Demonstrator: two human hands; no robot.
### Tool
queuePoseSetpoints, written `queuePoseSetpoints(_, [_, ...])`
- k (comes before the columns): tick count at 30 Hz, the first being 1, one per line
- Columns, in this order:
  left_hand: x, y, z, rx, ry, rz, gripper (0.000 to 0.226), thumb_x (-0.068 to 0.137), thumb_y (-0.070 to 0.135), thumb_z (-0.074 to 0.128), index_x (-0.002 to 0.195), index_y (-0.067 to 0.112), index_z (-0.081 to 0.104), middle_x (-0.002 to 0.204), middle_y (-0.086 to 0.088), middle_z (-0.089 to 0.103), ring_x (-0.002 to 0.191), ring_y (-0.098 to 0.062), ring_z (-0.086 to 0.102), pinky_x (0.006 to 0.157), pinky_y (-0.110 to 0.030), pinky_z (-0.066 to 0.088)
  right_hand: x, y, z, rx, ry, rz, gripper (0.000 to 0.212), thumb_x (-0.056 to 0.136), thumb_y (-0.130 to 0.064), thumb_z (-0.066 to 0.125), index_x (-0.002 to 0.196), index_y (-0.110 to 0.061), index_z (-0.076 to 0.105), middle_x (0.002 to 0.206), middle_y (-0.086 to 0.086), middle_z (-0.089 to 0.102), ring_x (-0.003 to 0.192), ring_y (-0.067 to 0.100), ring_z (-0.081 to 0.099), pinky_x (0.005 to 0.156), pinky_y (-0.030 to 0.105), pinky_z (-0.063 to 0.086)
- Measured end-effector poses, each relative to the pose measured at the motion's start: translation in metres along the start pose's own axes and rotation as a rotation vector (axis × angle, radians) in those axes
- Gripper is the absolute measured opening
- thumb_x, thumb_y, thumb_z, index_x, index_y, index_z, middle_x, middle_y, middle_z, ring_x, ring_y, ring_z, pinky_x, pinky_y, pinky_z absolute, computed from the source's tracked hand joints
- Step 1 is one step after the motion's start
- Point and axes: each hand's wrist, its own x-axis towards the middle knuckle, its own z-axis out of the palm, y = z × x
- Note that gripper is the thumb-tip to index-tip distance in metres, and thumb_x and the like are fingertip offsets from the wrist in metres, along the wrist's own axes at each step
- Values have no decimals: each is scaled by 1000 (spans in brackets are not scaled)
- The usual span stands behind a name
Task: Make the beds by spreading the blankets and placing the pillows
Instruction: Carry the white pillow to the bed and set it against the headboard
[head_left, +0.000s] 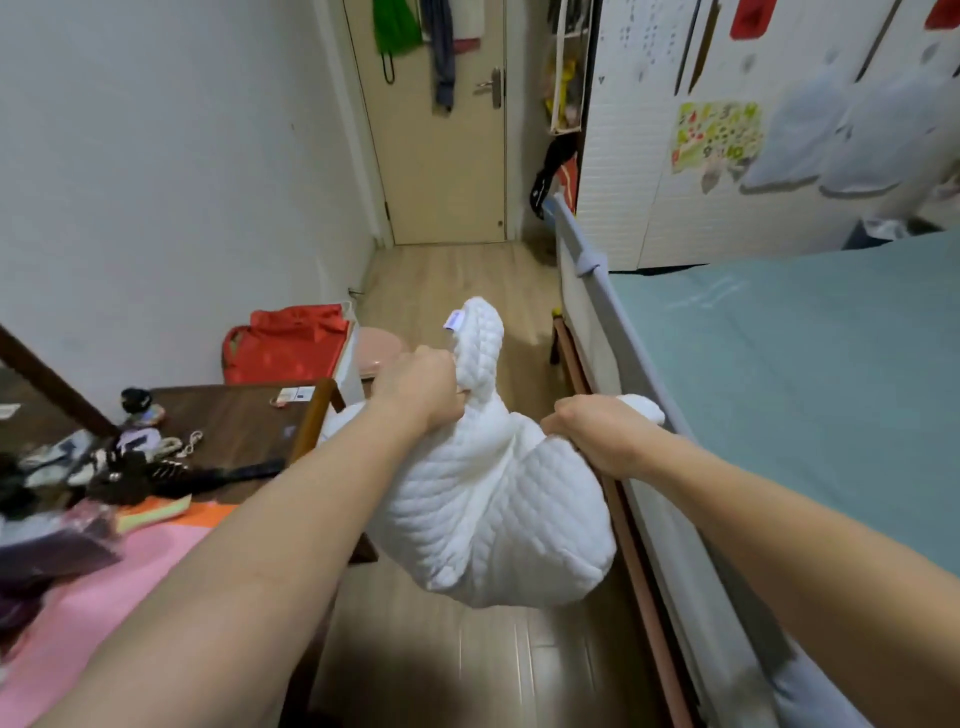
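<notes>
Pillow (493, 509), white quilted, hanging mid-air over floor gap btwn two beds, bulk sagging low. Left hand (421, 389) clamped on top corner, tag end poking up; right hand (597, 431) clamped on other corner, just beside bed rail (587, 270). Held by corners prob. to shake filling down & carry w/o dragging. Teal bed (805, 364) at right bare, likely landing spot; rail means lifting over. Pink bed (78, 597) at left cluttered w/ clothes. Wooden table (234, 415) beyond, red bag (285, 343) behind.
</notes>
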Motion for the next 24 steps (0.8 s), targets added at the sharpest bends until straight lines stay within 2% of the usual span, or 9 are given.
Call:
queuePoseSetpoints(2, [55,-9,-11,38,6,20,29,88,40,53,94,12,57,87,-4,53,77,-24,55,64,-33,43,43,23,-17,-50,12,-20,19,86,-16,50,69,-23,48,75,-6,42,74,21,51,61,26,31])
queuePoseSetpoints(5, [137,-19,-19,59,13,0,28,89,43,54,83,16,46,83,-4,46,73,-23,48,63,-32,38,110,67,-36,-68,10,-5,33,87,-19,51,59,-29,36,70,-10,35,75,22,48,59,27,29])
queuePoseSetpoints(9, [264,-38,-3,32,-1,-26,29,89,41,55,79,15,45,83,-3,48,73,-23,49,61,-31,36,225,143,-49,-109,-19,-24,15,87,-19,52,74,-24,49,79,-5,47,80,24,55,58,27,28])
queuePoseSetpoints(11, [320,-48,-2,16,-16,-52,32,90,40,54,75,14,45,81,-3,48,73,-23,49,61,-31,37,279,175,-63,-126,-49,1,14,89,-17,49,77,-25,51,84,-5,52,79,23,55,53,26,26])
queuePoseSetpoints(17, [490,-91,-17,-29,-27,-106,33,92,41,53,79,13,44,84,-5,46,74,-24,48,62,-32,38,439,262,-109,-225,-81,8,14,89,-20,50,93,-19,63,97,2,65,90,28,63,69,33,47])
queuePoseSetpoints(21, [595,-127,-20,-17,-3,-106,37,92,41,52,72,12,43,78,-3,46,68,-22,48,53,-29,33,538,302,-129,-326,-82,13,15,90,-21,48,93,-17,63,93,2,64,83,28,62,65,33,44])
queuePoseSetpoints(24, [689,-157,-21,9,-14,-61,34,92,42,52,78,11,48,78,-3,46,72,-25,50,57,-30,36,627,338,-130,-402,-68,2,11,87,-23,51,88,-19,61,86,1,63,77,26,61,60,33,45])
